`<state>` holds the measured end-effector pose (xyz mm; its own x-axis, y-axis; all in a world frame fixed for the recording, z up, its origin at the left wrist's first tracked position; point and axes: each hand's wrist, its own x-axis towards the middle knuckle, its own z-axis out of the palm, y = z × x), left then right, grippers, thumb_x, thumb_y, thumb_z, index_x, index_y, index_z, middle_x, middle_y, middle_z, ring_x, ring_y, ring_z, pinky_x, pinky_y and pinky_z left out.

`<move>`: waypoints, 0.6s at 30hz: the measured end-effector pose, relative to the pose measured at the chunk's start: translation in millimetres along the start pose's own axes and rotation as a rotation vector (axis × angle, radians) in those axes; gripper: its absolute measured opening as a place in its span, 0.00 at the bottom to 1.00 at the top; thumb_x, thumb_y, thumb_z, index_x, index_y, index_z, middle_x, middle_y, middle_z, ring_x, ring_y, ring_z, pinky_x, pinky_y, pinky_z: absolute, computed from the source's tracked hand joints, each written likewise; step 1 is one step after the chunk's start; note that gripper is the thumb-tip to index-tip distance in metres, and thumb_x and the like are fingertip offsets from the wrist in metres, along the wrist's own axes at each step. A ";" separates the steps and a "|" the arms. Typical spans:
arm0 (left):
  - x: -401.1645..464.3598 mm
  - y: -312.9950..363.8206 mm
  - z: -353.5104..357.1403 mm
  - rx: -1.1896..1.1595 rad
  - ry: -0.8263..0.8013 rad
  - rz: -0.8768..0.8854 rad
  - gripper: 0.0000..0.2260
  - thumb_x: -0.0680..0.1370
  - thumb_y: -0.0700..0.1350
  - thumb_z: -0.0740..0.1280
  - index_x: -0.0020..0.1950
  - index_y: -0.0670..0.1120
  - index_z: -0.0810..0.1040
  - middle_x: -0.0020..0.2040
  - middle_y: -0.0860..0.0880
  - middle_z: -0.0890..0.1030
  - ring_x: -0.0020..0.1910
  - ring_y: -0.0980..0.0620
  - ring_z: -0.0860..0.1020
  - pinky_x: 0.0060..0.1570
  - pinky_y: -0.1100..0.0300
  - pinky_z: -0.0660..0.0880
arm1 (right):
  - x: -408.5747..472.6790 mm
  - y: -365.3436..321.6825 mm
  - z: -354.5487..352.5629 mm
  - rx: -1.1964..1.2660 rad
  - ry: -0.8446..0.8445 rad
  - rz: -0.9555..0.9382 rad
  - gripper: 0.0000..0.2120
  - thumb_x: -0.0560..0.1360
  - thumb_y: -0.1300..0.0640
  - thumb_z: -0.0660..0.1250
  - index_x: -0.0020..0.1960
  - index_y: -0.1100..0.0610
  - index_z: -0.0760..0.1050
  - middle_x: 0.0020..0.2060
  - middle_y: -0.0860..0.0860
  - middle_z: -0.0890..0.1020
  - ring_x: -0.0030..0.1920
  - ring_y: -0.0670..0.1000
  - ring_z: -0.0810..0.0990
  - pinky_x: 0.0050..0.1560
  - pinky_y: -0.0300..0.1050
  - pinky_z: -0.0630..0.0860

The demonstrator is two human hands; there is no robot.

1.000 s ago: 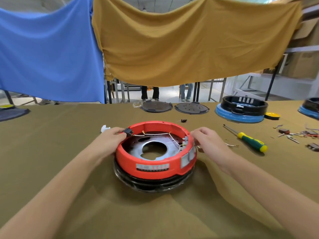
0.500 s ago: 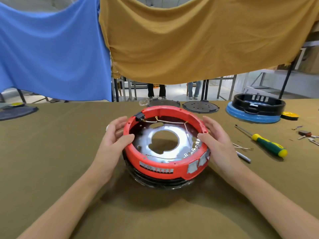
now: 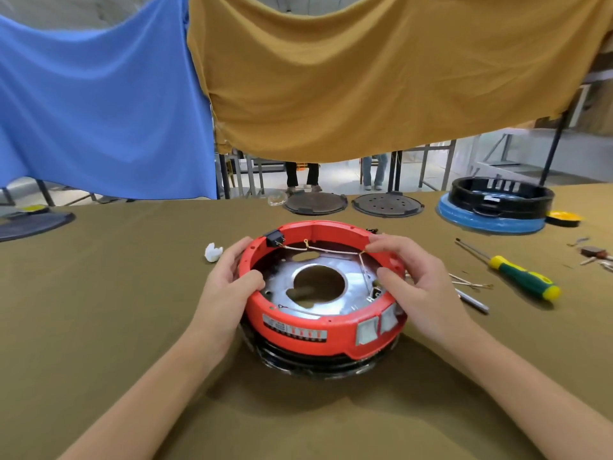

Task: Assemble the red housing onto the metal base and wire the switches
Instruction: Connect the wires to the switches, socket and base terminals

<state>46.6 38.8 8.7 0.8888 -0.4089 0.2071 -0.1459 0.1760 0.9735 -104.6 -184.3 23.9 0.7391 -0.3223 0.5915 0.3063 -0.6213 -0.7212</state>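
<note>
Left hand (image 3: 229, 287) grips the left rim of the red housing (image 3: 318, 327): thumb hooked over the rim to the inside, fingers curled round the outer wall. Right hand (image 3: 418, 287) grips the right rim, thumb inside near the wiring, forefinger reaching along the far top edge where the wires meet the wall.

Housing sits on the bench (image 3: 116, 310), centre of view, stacked on a dark ring (image 3: 315, 363) underneath. Metal base (image 3: 331, 267) sits inside the housing, shiny plate with a big round hole in the middle. Black switch (image 3: 274, 240) is in the housing wall at far left. Thin pale wires (image 3: 328, 250) run from it across the far side of the opening, then down toward the right wall. Two pale rectangular windows on the near-right outer face, plus a label strip on the near face.

Around it on the bench: white crumpled scrap (image 3: 213, 252) just left of the left hand; screwdriver (image 3: 517, 277) with green-yellow handle to the right; loose wire bits (image 3: 467, 282) and a small metal rod (image 3: 471, 299) between it and the right hand. Far edge: two dark round plates (image 3: 351, 204), a black ring on a blue base (image 3: 494, 207), a yellow dish (image 3: 564, 217).

Blue and mustard cloths hang behind.
</note>
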 end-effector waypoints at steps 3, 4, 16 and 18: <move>-2.0 2.3 5.7 -0.029 0.008 0.043 0.29 0.66 0.40 0.65 0.66 0.56 0.77 0.55 0.53 0.85 0.43 0.54 0.83 0.38 0.62 0.78 | 10.7 -28.7 -5.4 -0.368 -0.054 -0.194 0.10 0.76 0.62 0.69 0.52 0.49 0.81 0.50 0.38 0.80 0.58 0.38 0.74 0.56 0.29 0.70; -2.4 2.4 7.4 -0.032 0.011 0.060 0.28 0.66 0.40 0.65 0.66 0.55 0.77 0.57 0.52 0.84 0.46 0.52 0.82 0.43 0.59 0.79 | 16.0 -43.4 -2.4 -0.403 -0.185 -0.214 0.07 0.76 0.58 0.69 0.51 0.48 0.82 0.47 0.37 0.81 0.53 0.39 0.76 0.52 0.31 0.72; -9.6 8.2 12.2 0.036 0.004 0.233 0.28 0.68 0.37 0.63 0.67 0.50 0.76 0.60 0.54 0.83 0.61 0.53 0.80 0.58 0.59 0.78 | 63.6 -82.4 57.6 -0.470 -0.888 0.166 0.02 0.73 0.61 0.71 0.43 0.60 0.80 0.36 0.57 0.86 0.31 0.49 0.81 0.43 0.50 0.83; -9.4 7.2 13.7 0.036 -0.010 0.225 0.28 0.68 0.37 0.63 0.68 0.50 0.75 0.60 0.53 0.83 0.61 0.53 0.80 0.59 0.58 0.78 | 66.3 -79.0 54.5 -0.412 -0.866 0.277 0.03 0.73 0.62 0.71 0.43 0.61 0.79 0.37 0.62 0.85 0.31 0.53 0.81 0.48 0.58 0.82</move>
<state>31.2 31.7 15.1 0.8278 -0.3717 0.4203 -0.3558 0.2316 0.9054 -47.1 -117.7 100.4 0.9858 0.0364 -0.1638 -0.0540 -0.8552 -0.5154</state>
